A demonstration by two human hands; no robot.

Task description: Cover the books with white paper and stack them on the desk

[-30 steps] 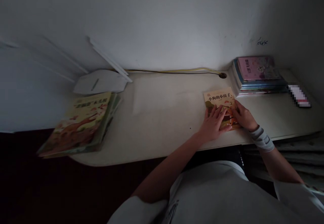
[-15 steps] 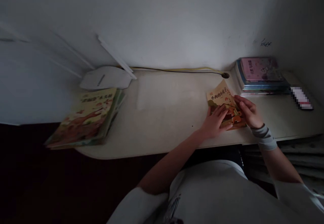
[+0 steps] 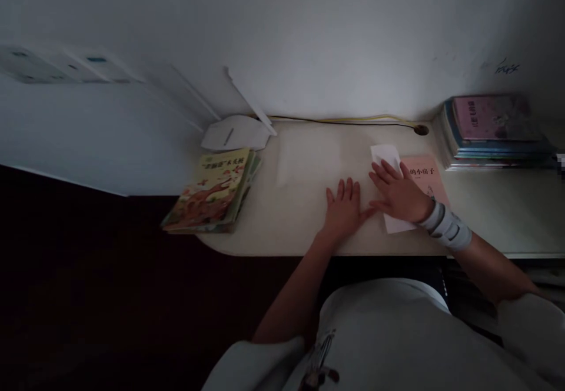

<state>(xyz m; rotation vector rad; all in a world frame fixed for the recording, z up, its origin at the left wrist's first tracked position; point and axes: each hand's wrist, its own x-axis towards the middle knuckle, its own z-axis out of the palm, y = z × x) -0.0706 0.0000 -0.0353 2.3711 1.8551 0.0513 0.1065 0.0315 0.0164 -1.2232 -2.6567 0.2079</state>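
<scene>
A thin book point(image 3: 426, 166) lies open on the desk, its pink title page on the right and a narrow white inside-cover flap point(image 3: 384, 153) on the left. My right hand point(image 3: 402, 196) rests across the white flap and the pink page with its fingers stretched out, hiding part of the printed title. To the left of the book, my left hand point(image 3: 345, 214) lies flat on the desk, fingers spread. Its thumb comes close to the flap and the right thumb; whether they touch I cannot tell.
At the desk's left edge sits a stack of picture books point(image 3: 212, 194), partly overhanging. Behind it is a white router point(image 3: 238, 133) with antennas. Cables point(image 3: 353, 121) run along the wall to a hole point(image 3: 421, 130). More stacked books point(image 3: 494, 123) stand at the back right.
The book's illustrated cover has been turned over to the left, exposing the pink page. My left hand has left the cover for the desk, and my right hand has spread over the book.
</scene>
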